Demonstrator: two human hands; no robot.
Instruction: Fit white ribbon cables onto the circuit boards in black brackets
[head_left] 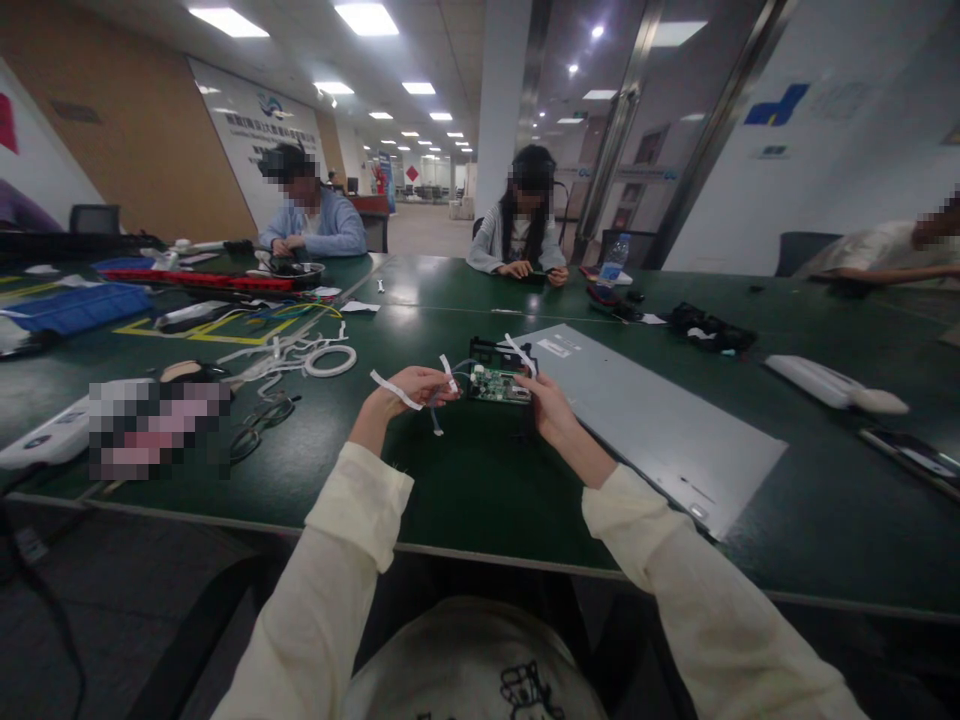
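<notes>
Over the green table, my right hand (552, 404) grips the right side of a green circuit board (495, 384) set in a black plastic frame (484, 348). My left hand (414, 388) is left of the board, fingers pinched on a thin grey cable (436, 412) with a white tag or connector by the fingertips. The cable's lower end hangs down, while another stretch runs towards the board. White strips (396, 390) cross my left hand, and another white strip (520, 354) lies by my right thumb. Finger contact on the cable is partly hidden.
A large grey metal panel (637, 400) lies to the right. Left are white cables (330, 360), glasses (262, 425), a power strip (67, 430) and a blue tray (82, 308). A water bottle (615, 260) stands far right; several people sit around the table.
</notes>
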